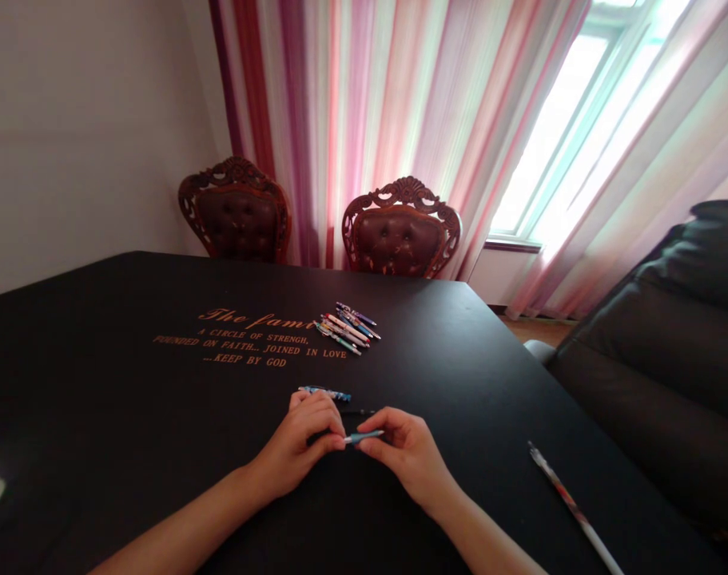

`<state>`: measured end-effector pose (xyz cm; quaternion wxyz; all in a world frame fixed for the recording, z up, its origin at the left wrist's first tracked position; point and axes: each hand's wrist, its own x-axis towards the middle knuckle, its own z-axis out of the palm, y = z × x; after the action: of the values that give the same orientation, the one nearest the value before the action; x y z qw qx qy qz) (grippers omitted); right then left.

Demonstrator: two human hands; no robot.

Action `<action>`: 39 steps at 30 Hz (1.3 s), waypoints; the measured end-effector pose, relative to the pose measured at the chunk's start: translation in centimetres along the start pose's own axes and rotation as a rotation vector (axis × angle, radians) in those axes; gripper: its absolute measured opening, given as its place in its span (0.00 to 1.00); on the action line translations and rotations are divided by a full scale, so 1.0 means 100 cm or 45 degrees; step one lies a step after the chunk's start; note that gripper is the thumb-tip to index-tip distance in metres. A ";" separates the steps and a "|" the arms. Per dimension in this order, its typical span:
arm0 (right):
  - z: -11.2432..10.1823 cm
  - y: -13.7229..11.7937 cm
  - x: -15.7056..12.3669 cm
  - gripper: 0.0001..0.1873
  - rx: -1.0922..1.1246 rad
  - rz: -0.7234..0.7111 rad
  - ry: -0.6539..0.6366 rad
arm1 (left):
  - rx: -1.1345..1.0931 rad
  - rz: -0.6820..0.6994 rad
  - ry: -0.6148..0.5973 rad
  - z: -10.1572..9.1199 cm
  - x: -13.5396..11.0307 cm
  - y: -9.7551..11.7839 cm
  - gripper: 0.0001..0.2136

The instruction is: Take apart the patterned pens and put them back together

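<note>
head view: the left hand (300,443) has its grip clamped on the left end of a slim blue pen (367,436), thumb against fingers. the right hand (408,455) meets the pen from the other side, thumb below and index finger above, its grip seemingly clamped there too. the pen lies between the two hands, just over the near part of the table (459,375), its pointed end toward the right palm.

the step looks like working the pen with both hands, though whether they twist, push or pull i cannot tell. to do it well, keep both ends in one line, let the left grip stay firm as the anchor, and make the finer movement with the right fingertips, so nothing bends or springs loose. staying low over the table would make a dropped part easy to find.

a blue patterned pen (331,394) lies just behind the left hand, with a thin dark piece (364,412) beyond the fingertips; mind the knuckles there. the pile of pens (347,329) sits well apart, farther back.
</note>
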<state>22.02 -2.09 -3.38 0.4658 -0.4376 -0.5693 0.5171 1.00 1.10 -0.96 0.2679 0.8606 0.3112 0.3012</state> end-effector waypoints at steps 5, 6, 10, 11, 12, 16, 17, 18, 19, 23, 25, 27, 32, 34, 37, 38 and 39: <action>0.007 -0.008 -0.001 0.12 0.206 0.063 -0.054 | -0.135 0.007 0.061 0.005 -0.003 -0.009 0.20; 0.008 -0.009 -0.002 0.12 0.221 0.066 -0.061 | -0.148 0.005 0.061 0.006 -0.003 -0.010 0.21; 0.010 -0.013 -0.003 0.12 0.247 0.075 -0.084 | -0.166 0.002 0.039 0.007 -0.003 -0.011 0.22; 0.010 -0.013 -0.003 0.12 0.250 0.077 -0.085 | -0.165 0.002 0.034 0.007 -0.003 -0.011 0.22; 0.011 -0.013 -0.002 0.11 0.252 0.076 -0.088 | -0.164 0.002 0.030 0.007 -0.003 -0.011 0.22; 0.013 -0.012 -0.002 0.10 0.239 0.056 -0.082 | -0.166 0.011 0.030 0.007 -0.002 -0.012 0.22; 0.014 -0.012 -0.002 0.10 0.240 0.053 -0.079 | -0.170 0.015 0.032 0.007 -0.002 -0.012 0.22; 0.014 -0.011 -0.002 0.10 0.242 0.052 -0.077 | -0.173 0.017 0.032 0.008 -0.002 -0.012 0.21; 0.015 -0.011 -0.002 0.10 0.245 0.054 -0.075 | -0.176 0.018 0.032 0.008 -0.003 -0.012 0.22; 0.017 -0.010 -0.002 0.10 0.239 0.069 -0.056 | -0.178 0.015 0.034 0.009 -0.003 -0.013 0.22; 0.017 -0.010 -0.001 0.10 0.219 0.078 -0.043 | -0.181 0.024 0.035 0.009 -0.002 -0.014 0.23; 0.018 -0.010 -0.001 0.10 0.197 0.082 -0.032 | -0.183 0.032 0.035 0.009 -0.002 -0.015 0.23; 0.020 -0.007 -0.001 0.09 0.133 0.049 -0.004 | -0.196 0.038 0.045 0.010 -0.002 -0.017 0.22; 0.021 -0.006 -0.001 0.10 0.094 0.043 0.008 | -0.203 0.042 0.051 0.011 -0.003 -0.018 0.23; 0.024 -0.007 0.000 0.11 0.124 0.058 0.011 | -0.183 0.014 0.043 0.010 -0.003 -0.015 0.22; 0.025 -0.008 0.000 0.12 0.149 0.065 0.011 | -0.171 -0.001 0.038 0.010 -0.003 -0.014 0.21; 0.027 -0.009 0.000 0.12 0.164 0.068 0.011 | -0.159 -0.013 0.032 0.009 -0.003 -0.012 0.20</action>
<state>19.35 -2.66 -2.55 0.4816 -0.4240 -0.5208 0.5631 0.96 1.39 -2.45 0.3186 0.8368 0.2996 0.3295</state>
